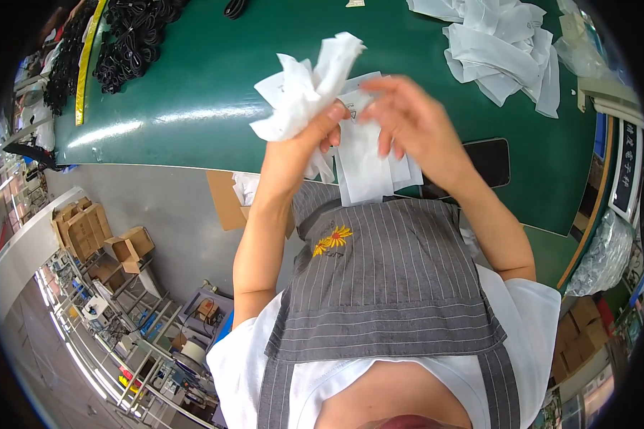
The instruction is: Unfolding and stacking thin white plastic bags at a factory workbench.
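1. White paper slips [361, 161], a thin sheaf of them, hang in the air above the near edge of the green tabletop [193, 93], in front of the person's striped grey apron [386, 279].
2. The left hand [293, 154] is raised, its fingers [329, 118] closed around a crumpled white wad [304, 86] that sticks up and out above the fist.
3. The right hand [415, 125] is at the top of the flat slips, fingers narrow and bent. They seem to pinch the upper edge, though the exact contact is partly hidden.
4. By my judgement this material is very light, soft and limp. It creases at once, as the wad shows, and single slips could tear or slide out of a loose sheaf.
5. The safest place to take hold looks to be the top edge of the sheaf, pinched flat between thumb and fingertips so that all the layers are caught together.
6. A loose pile of similar white sheets [501, 46] lies at the far right corner of the tabletop.
7. Black looped cords [132, 39] lie toward the far left corner, and a dark flat rectangle [490, 161] sits at the near edge, just beside the right wrist.
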